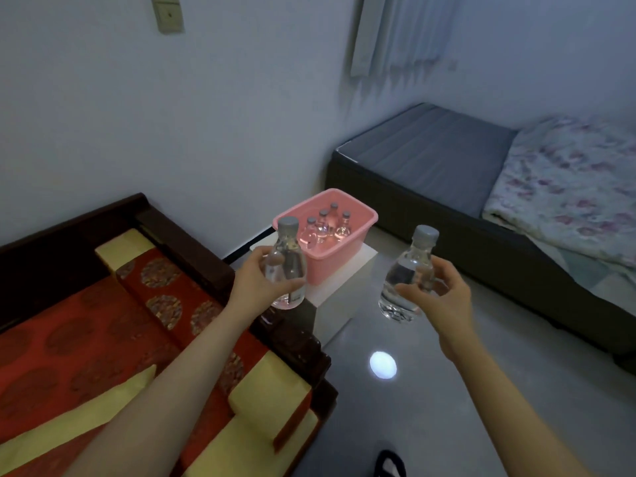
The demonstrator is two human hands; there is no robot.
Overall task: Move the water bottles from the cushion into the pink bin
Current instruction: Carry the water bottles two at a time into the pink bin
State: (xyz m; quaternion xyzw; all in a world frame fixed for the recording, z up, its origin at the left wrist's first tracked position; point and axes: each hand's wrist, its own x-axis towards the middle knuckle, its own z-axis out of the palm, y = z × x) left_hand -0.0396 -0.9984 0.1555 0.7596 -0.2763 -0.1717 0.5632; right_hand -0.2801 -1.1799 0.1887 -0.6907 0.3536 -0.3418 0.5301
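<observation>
My left hand grips a clear water bottle with a grey cap, held upright in front of the pink bin. My right hand grips a second clear bottle, tilted slightly, over the floor to the right of the bin. The bin stands on a white block and holds several upright bottles. The red and yellow cushion lies at the lower left, with no bottles visible on it.
A dark wooden bench frame surrounds the cushion. A low bed with a grey mattress and floral blanket fills the right. Glossy grey floor lies between them, with a dark slipper at the bottom edge.
</observation>
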